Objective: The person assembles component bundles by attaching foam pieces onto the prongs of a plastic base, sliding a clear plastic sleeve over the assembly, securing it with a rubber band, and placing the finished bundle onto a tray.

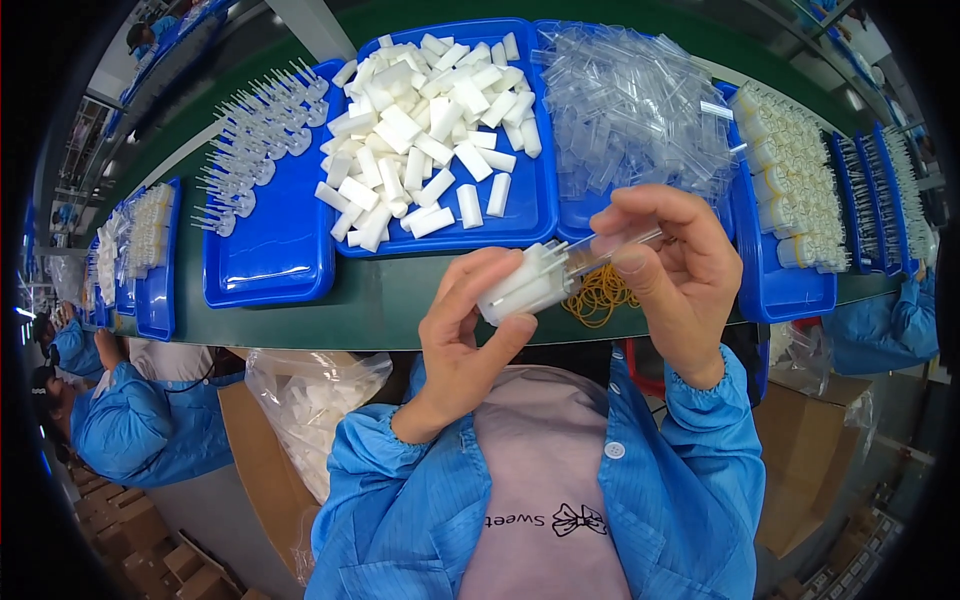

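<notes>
My left hand [462, 335] is closed round a bundle of white plastic pieces [520, 290], with thin clear stems sticking out of its right end. Close by on the right, my right hand [685, 270] pinches a clear plastic tube [630, 238] between thumb and fingers, its end by the stems. Whether the tube touches a stem I cannot make out. Beneath my hands a pile of yellow rubber bands [603, 298] lies on the green table [380, 305]. Behind them stand a blue tray [540, 215] of loose white blocks [440, 120] and a heap of clear plastic sleeves [630, 110].
At the left, a blue tray [270, 265] holds rows of clear stemmed pieces [265, 125]. Another tray [800, 302] at the right carries banded white bundles [795, 185]. Below the table edge are cardboard boxes [815, 450] and a plastic bag [315, 400]. A co-worker [150, 415] sits at left.
</notes>
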